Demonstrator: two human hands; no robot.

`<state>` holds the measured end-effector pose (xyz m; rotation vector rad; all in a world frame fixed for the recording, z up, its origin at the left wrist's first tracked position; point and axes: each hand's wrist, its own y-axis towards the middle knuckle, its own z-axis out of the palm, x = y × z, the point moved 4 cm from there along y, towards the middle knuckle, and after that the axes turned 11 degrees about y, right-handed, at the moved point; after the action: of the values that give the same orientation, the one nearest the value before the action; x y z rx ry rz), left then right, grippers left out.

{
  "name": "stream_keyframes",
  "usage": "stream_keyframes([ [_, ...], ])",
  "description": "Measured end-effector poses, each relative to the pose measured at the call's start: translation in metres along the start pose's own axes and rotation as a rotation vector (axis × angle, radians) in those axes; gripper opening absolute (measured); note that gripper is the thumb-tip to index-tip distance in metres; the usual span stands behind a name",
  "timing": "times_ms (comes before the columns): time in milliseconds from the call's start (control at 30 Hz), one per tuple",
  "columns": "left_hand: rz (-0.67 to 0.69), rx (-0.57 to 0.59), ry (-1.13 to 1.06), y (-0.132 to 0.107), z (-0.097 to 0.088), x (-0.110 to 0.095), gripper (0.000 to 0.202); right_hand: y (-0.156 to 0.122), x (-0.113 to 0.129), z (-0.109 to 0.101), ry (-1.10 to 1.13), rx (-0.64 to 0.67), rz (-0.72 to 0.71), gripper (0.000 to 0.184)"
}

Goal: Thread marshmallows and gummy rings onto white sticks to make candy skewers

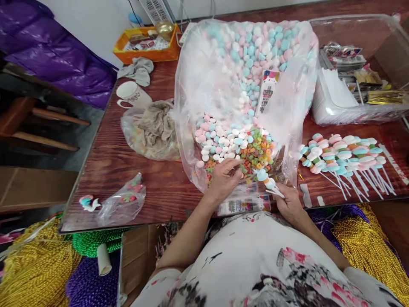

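— While the left hand (223,181) dips into the big clear bag (198,76), what is the right hand (290,201) doing?

— It grasps a part-filled stick (271,184) by its bare end, at the near edge of the table (111,170), just beside the bag's mouth. The left hand's fingers curl together among the ring sweets (255,155); whether one is pinched between them cannot be told.

— How would the step go well?

— Probably by taking one ring at a time with the fingertips. The stick's tip is best kept close to the bag and steady, so that the piece meets it squarely and the pieces already on do not slide off.

— What is in the bag?

— Two sorts. Pastel sweets (223,138) in pink, blue and white fill most of it, heaped toward the far end. The coloured rings lie in a patch at the near end, touching them.

— And the other containers?

— A clear bin (351,25) on the right holds printed packets, a stack of white sheets and gold strips. An orange tray (143,53) at the far edge carries a small brass bowl (164,29). A smaller bag (153,128) holds crumpled cloth, with a mug (129,91) near it. Filled sticks (345,155) lie loose on the table, right of the big bag.
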<state>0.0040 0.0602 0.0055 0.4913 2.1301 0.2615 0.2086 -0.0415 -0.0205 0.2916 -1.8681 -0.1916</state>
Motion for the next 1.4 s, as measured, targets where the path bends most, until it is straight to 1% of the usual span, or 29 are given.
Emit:
stream_keyframes([
  [100, -0.244, -0.039, -0.296, -0.007, 0.001, 0.005, 0.022, 0.002, 0.003, 0.008, -0.012, 0.059, 0.006, 0.034],
  [133, -0.304, -0.055, -0.38, -0.009, 0.002, 0.004, 0.024, 0.003, 0.004, 0.011, -0.023, 0.077, 0.018, 0.035],
  [167, -0.342, -0.07, -0.443, -0.011, 0.002, 0.003, 0.025, 0.004, 0.005, 0.013, -0.036, 0.09, 0.032, 0.035],
  [233, -0.363, -0.078, -0.512, -0.014, 0.0, -0.002, 0.025, 0.007, 0.006, 0.015, -0.063, 0.101, 0.057, 0.033],
  [300, -0.333, -0.05, -0.528, -0.015, -0.003, -0.006, 0.019, 0.009, 0.006, 0.016, -0.084, 0.107, 0.062, 0.031],
  [400, -0.229, 0.0, -0.478, -0.014, -0.006, -0.011, 0.008, 0.008, 0.004, 0.017, -0.103, 0.122, 0.062, 0.031],
  [467, -0.162, 0.029, -0.445, -0.011, -0.007, -0.012, 0.008, 0.006, 0.002, 0.016, -0.1, 0.115, 0.028, 0.037],
  [533, -0.132, 0.073, -0.445, -0.006, -0.007, -0.011, 0.01, 0.004, 0.001, 0.014, -0.108, 0.103, -0.049, 0.047],
  [600, -0.11, 0.136, -0.442, 0.001, -0.007, -0.011, 0.012, 0.003, 0.0, 0.011, -0.179, 0.108, -0.117, 0.054],
  [700, -0.003, 0.281, -0.358, 0.012, -0.006, -0.017, 0.007, 0.005, -0.002, 0.004, -0.343, 0.136, -0.134, 0.055],
  [767, 0.064, 0.385, -0.292, 0.017, -0.004, -0.021, 0.006, 0.009, -0.002, -0.001, -0.355, 0.128, -0.133, 0.053],
  [800, 0.069, 0.403, -0.278, 0.019, -0.003, -0.022, 0.008, 0.01, -0.001, -0.004, -0.315, 0.11, -0.137, 0.051],
  [833, 0.048, 0.393, -0.279, 0.02, -0.003, -0.02, 0.014, 0.011, 0.0, -0.006, -0.256, 0.074, -0.134, 0.047],
  [900, -0.034, 0.327, -0.291, 0.02, -0.002, -0.014, 0.024, 0.013, 0.001, -0.01, -0.124, -0.025, -0.107, 0.033],
  [933, -0.065, 0.302, -0.27, 0.018, -0.002, -0.011, 0.025, 0.013, 0.0, -0.011, -0.072, -0.075, -0.084, 0.027],
  [967, -0.072, 0.302, -0.208, 0.015, 0.0, -0.008, 0.024, 0.012, -0.002, -0.012, -0.034, -0.113, -0.059, 0.024],
  [1033, -0.012, 0.355, 0.044, 0.007, 0.005, -0.006, 0.019, 0.01, -0.005, -0.011, 0.005, -0.133, -0.023, 0.022],
  [1100, 0.075, 0.406, 0.342, -0.001, 0.01, -0.006, 0.018, 0.009, -0.008, -0.009, 0.004, -0.11, -0.008, 0.022],
  [1133, 0.107, 0.42, 0.454, -0.005, 0.013, -0.007, 0.02, 0.008, -0.01, -0.008, -0.008, -0.094, -0.007, 0.022],
  [1167, 0.127, 0.427, 0.525, -0.008, 0.015, -0.007, 0.022, 0.008, -0.011, -0.008, -0.023, -0.08, -0.011, 0.023],
  [1200, 0.137, 0.419, 0.551, -0.01, 0.016, -0.007, 0.023, 0.008, -0.011, -0.007, -0.037, -0.067, -0.02, 0.024],
  [1233, 0.141, 0.401, 0.537, -0.011, 0.015, -0.007, 0.024, 0.008, -0.011, -0.006, -0.05, -0.055, -0.03, 0.025],
  [1300, 0.11, 0.311, 0.402, -0.01, 0.011, -0.007, 0.022, 0.007, -0.01, -0.004, -0.065, -0.038, -0.061, 0.027],
  [1333, 0.067, 0.252, 0.285, -0.009, 0.007, -0.006, 0.02, 0.007, -0.009, -0.003, -0.069, -0.03, -0.073, 0.028],
  [1400, -0.088, 0.145, -0.017, -0.009, 0.0, -0.001, 0.012, 0.006, -0.006, 0.0, -0.068, -0.014, -0.092, 0.027],
])
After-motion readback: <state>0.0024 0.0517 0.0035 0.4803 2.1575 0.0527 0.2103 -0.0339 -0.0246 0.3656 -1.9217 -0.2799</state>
